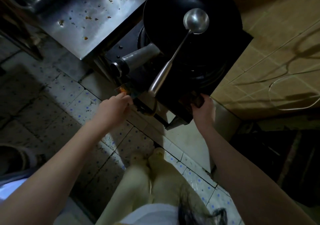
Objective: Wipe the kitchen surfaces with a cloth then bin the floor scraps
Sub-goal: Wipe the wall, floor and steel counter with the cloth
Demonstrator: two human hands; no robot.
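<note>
My right hand (203, 107) grips a dark cloth (196, 101) against the front right corner of the black stove (230, 51). My left hand (115, 106) reaches to the stove's front left corner. Its fingertips pinch a small clear wrapper with orange scraps (122, 90). A black wok (166, 13) sits on the stove with a steel ladle (174, 51) lying across it. To the left, the steel counter (97, 39) carries several scattered food scraps (88, 17).
The wok's grey handle (136, 58) sticks out over the stove's left front. A round dark bucket (12, 159) stands on the tiled floor (52, 103) at the lower left. A tiled wall (277, 43) is at the right. My legs and feet are below the stove.
</note>
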